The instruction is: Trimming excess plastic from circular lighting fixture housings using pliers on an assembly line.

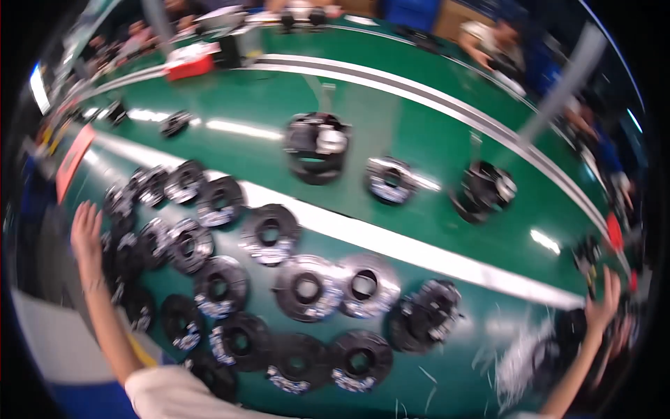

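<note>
My left hand (86, 234) is raised at the left edge of the green bench, its fingers stretched out and nothing in them. Close to it lie dark ring-shaped parts (187, 246), each with a round central hole and shiny or pale bits along one side; several spread across the near bench. Far to the right, my right hand (603, 311) also has its fingers stretched apart, with nothing visible in it. It is near a dark heap (572, 328) that is too blurred to make out. A bulkier black part (426, 315) sits at the right end of the rings.
Beyond a white strip (391, 241), the green surface carries a round black assembly (317, 148), a ring part (391, 180) and another black assembly (484, 191). Loose white strands (520, 363) lie at near right. A red box (190, 61) stands far left. Other people sit across the bench.
</note>
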Demonstrator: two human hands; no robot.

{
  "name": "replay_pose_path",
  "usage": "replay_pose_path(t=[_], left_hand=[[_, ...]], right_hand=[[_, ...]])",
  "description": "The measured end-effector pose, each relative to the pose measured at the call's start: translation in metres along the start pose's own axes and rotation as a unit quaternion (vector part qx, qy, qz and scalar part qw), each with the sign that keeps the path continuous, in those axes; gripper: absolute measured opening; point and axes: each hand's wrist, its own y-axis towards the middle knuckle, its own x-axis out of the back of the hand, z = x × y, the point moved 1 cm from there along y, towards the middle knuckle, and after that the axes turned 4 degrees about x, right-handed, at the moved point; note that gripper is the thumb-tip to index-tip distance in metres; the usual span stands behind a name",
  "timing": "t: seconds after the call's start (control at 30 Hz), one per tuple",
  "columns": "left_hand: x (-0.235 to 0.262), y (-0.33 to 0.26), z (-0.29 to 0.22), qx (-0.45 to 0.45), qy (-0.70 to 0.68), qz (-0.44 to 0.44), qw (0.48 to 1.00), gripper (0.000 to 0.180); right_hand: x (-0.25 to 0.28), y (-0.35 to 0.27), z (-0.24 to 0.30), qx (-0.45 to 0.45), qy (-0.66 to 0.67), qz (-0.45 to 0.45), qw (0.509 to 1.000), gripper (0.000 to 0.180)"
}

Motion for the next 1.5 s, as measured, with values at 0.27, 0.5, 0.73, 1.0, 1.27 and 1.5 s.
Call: replay_pose_path(t=[0.27,0.5,0.73,1.0,1.27,1.5], left_hand=[[-0.077,-0.098,-0.122,-0.119,0.128,0.155,0.972,0.042],[-0.322,-0.235,-0.096,-0.204,0.171,0.412,0.872,0.03],[-0.48,-0.391,0.035,-0.468,0.296,0.573,0.604,0.022],[-0.592,-0.41,0.151,-0.574,0.431,0.48,0.505,0.006],[-0.586,-0.43,0.117,-0.434,0.429,0.553,0.567,0.016],[-0.573,-0.443,0.1,-0.357,0.411,0.622,0.563,0.017]], right_hand=[[0.012,0.086,0.08,0.082,0.141,-0.052,0.985,0.048],[-0.009,0.098,0.065,0.094,0.157,-0.016,0.983,0.049],[-0.063,0.106,0.124,-0.077,0.223,0.131,0.963,0.046],[-0.093,0.066,0.134,-0.178,0.389,0.295,0.855,0.066],[-0.096,0.074,0.139,-0.167,0.292,0.234,0.912,0.054],[-0.096,0.079,0.147,-0.147,0.267,0.241,0.921,0.054]])
